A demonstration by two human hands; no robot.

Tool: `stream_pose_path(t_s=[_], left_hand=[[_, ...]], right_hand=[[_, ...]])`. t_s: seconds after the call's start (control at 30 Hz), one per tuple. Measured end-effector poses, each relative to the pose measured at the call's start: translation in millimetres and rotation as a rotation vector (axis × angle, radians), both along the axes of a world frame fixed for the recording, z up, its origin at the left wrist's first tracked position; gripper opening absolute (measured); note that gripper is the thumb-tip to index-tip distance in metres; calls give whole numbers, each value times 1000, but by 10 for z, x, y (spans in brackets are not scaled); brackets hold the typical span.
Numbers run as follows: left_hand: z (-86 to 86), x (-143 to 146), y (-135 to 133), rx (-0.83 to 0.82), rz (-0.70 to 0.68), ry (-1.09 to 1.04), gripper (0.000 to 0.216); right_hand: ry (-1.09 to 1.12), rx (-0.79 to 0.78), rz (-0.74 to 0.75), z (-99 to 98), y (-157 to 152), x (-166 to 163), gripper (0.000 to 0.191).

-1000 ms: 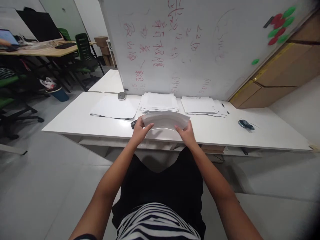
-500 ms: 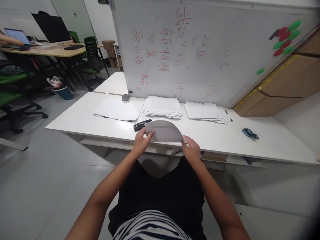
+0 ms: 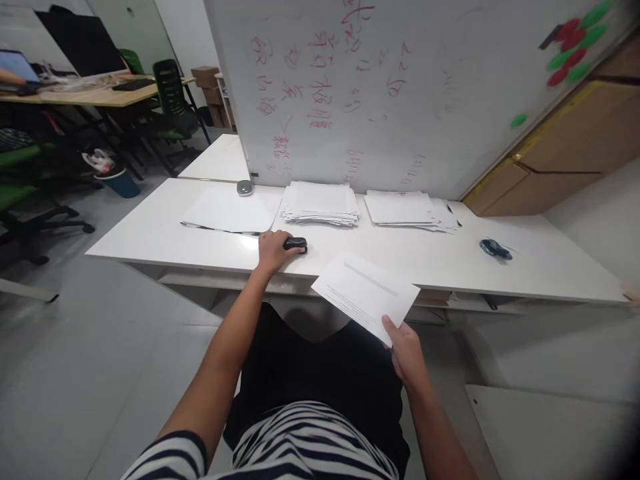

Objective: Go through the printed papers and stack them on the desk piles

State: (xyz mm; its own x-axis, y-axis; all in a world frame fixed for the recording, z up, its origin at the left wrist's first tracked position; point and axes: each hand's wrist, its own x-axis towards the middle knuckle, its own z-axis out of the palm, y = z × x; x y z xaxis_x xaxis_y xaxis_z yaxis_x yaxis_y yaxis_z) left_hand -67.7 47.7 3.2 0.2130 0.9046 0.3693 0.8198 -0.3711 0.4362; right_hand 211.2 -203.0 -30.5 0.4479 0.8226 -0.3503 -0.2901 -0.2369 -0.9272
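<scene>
My left hand is closed around a black stapler at the front of the white desk. Its fingers wrap over the stapler's back end, and the other end points right. In my right hand is printed paper, pinched at its lower right corner with the thumb on top. The paper is tilted and reaches over the desk's front edge. Whether it is one sheet or more I cannot tell. Behind the stapler lies a thick stack of papers.
On the white desk lie a large white sheet, a grey-topped mouse, a second paper pile and a dark blue object. A whiteboard stands behind. Cardboard boxes lean at the right.
My left hand has let go of the paper and taken hold of the stapler. My right hand has moved right and towards me with the paper, which is now flatter, its print showing.
</scene>
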Motion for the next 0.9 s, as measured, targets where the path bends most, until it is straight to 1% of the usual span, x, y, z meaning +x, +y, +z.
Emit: stream_pose_path(t_s=[0.1, 0.17, 0.23, 0.37, 0.6, 0.77, 0.83, 0.9], left_hand=[[27, -42, -46, 2, -118, -1, 44], [35, -49, -50, 3, -157, 19, 44], [33, -42, -44, 3, -184, 31, 43], [39, -27, -52, -10, -203, -1, 41], [83, -28, -87, -13, -255, -36, 40], [94, -36, -95, -41, -267, -78, 39], [143, -57, -84, -81, -310, -101, 38], [233, -75, -55, -177, -354, -119, 37]], right_hand=[[43, 44, 43, 158, 72, -59, 46], [45, 68, 70, 229, 165, -93, 43], [17, 76, 86, 257, 268, -121, 41], [-33, 66, 115, 238, 422, -144, 44], [-33, 42, 146, 171, 493, -177, 49], [25, 56, 232, 154, 660, -291, 48], [28, 71, 284, 157, 730, -337, 47], [6, 90, 321, 158, 774, -364, 48]])
